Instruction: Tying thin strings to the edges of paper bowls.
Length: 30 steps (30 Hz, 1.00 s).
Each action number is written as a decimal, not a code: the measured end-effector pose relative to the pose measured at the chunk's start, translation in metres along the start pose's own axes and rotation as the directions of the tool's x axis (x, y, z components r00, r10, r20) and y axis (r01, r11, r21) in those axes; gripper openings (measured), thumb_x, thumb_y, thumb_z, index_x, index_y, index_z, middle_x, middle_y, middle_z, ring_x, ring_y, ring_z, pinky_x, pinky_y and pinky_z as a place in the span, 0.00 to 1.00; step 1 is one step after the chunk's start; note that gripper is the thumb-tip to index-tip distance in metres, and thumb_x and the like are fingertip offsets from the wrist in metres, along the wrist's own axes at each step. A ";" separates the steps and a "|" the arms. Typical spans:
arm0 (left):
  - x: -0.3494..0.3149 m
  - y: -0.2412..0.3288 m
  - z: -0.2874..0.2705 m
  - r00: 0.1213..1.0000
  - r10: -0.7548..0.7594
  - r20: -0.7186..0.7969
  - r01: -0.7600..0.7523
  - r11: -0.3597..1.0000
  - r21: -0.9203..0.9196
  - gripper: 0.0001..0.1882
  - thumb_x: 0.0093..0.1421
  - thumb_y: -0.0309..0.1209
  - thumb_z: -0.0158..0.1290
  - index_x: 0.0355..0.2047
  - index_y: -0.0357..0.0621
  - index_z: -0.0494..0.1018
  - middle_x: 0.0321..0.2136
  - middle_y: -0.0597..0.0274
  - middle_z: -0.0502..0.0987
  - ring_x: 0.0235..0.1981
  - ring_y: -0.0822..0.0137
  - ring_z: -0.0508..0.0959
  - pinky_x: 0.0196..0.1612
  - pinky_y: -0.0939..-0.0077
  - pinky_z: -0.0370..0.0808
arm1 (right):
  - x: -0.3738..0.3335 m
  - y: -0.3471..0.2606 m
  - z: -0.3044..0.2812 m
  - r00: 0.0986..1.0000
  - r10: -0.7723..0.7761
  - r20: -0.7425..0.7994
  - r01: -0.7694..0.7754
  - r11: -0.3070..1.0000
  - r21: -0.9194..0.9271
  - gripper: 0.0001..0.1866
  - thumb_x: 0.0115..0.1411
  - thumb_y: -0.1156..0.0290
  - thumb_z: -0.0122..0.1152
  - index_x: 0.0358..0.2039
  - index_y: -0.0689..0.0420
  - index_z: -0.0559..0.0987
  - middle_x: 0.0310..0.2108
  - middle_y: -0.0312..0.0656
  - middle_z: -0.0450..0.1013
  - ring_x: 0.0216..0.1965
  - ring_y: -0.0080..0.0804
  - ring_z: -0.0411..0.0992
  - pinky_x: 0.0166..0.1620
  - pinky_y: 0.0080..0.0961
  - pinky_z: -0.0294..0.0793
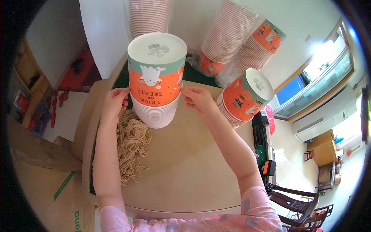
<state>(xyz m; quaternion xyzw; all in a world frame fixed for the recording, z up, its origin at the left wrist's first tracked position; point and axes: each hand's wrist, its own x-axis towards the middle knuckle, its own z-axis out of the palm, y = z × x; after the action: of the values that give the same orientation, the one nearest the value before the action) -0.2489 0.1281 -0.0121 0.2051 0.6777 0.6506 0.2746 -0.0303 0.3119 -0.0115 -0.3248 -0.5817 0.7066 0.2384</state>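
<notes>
An upside-down paper bucket (156, 83), orange and green with a white cartoon figure and a white base, tops a stack of nested white-rimmed buckets (156, 116) at the table's far middle. My left hand (116, 102) is closed, its thumb and fingers pinching at the left side of the top bucket's rim. On the opposite side, my right hand (199, 99) pinches at the rim with curled fingers. Whether a cord end lies in either pinch is too small to make out. A heap of beige cords (132, 149) lies beside the stack, below my left hand.
Another stack of orange buckets (244, 96) stands upside down to the right, near my right forearm. Plastic-wrapped bucket stacks (228, 31) lean by the wall, with another stack (149, 17) behind. Cardboard (185, 154) covers the tabletop. A dark chair (293, 201) stands at right.
</notes>
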 end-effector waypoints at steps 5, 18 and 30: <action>-0.004 0.006 -0.003 0.998 -0.034 0.043 0.032 0.999 0.035 0.12 0.55 0.39 0.60 0.23 0.47 0.74 0.17 0.75 0.69 0.17 0.81 0.67 0.19 0.86 0.63 | -0.001 -0.001 0.003 0.999 0.042 -0.031 -0.041 0.999 0.026 0.09 0.58 0.67 0.63 0.31 0.61 0.78 0.22 0.31 0.70 0.23 0.19 0.66 0.26 0.17 0.66; 0.001 -0.002 -0.011 0.979 -0.107 0.173 0.138 0.975 -0.177 0.10 0.56 0.35 0.59 0.24 0.47 0.72 0.18 0.73 0.69 0.18 0.77 0.67 0.21 0.81 0.64 | -0.012 -0.010 0.010 1.000 0.016 -0.025 -0.015 0.999 0.049 0.09 0.58 0.68 0.62 0.33 0.61 0.78 0.23 0.31 0.70 0.23 0.18 0.66 0.28 0.17 0.67; 0.002 0.011 -0.010 0.985 -0.102 0.139 0.119 0.986 -0.120 0.07 0.57 0.35 0.58 0.29 0.46 0.76 0.18 0.75 0.69 0.18 0.80 0.67 0.20 0.85 0.62 | 0.001 -0.023 -0.004 0.993 0.106 0.060 -0.104 0.994 -0.042 0.08 0.58 0.65 0.63 0.27 0.55 0.76 0.24 0.31 0.70 0.26 0.19 0.67 0.31 0.18 0.68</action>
<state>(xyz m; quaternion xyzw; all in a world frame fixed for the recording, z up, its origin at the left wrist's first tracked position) -0.2573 0.1224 -0.0018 0.1917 0.6253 0.6613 0.3672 -0.0292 0.3204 0.0105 -0.3372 -0.5847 0.7165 0.1763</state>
